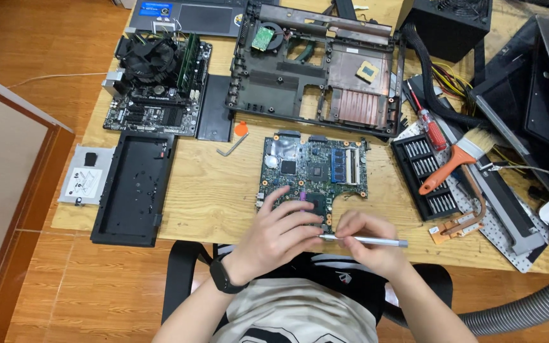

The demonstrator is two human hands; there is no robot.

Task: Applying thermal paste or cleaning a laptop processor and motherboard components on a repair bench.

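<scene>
Left hand (281,232) rests flat and open, pinning the board (312,174); right hand (366,244) pinches a screwdriver (366,240), I think. Board's light, stiff, fragile, so grab the edges.

A person's left hand (282,227) rested on the near edge of a green laptop motherboard (312,174) lying flat on the wooden counter (204,190), while the right hand (366,238) gripped a slim silver screwdriver (366,240), held level with its tip at the board's near edge. Behind the board lay an opened laptop chassis (316,67); to the left, a desktop motherboard (157,86) and a black plastic cover (131,187); to the right, a bit tray (427,174) and an orange-handled brush (455,159).
</scene>
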